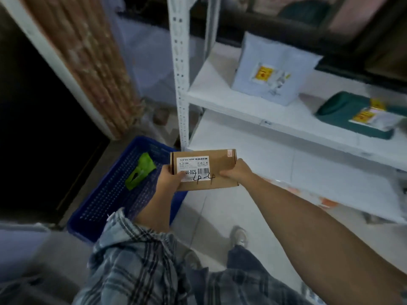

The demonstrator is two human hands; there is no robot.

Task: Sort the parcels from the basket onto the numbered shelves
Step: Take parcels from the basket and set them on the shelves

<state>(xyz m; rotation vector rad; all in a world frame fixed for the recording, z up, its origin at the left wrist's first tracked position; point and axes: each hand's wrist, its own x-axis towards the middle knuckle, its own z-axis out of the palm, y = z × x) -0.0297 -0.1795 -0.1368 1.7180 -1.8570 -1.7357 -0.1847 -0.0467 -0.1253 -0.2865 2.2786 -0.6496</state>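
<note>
left hand (170, 178): closed on the left end of the cardboard box, thumb lying over the lower left corner of its white label, fingers underneath and out of sight
right hand (236, 172): closed on the right end of the same box, thumb on top near the handwriting, fingers wrapped under the edge
cardboard box (203, 170): small, flat, brown, held level between both hands above the floor, in front of the shelving and just right of the basket
printed label (191, 167): white, with a barcode; top line reads partly "12v 4a 48w" followed by chinese characters; lower text shows "4a-5525", its start hidden by the thumb
handwriting (204, 178): black marker, reads like "4-4"
red sticker (229, 153): small, at the box's top right corner, text too small to read
basket (105, 194): blue perforated plastic, on the floor at left, with a green packet (141, 170) lying in it
shelving (253, 106): white metal; a grey mailer bag (271, 69) and a dark green parcel (343, 111) on it, each with a yellow-marked label, blurred
</note>
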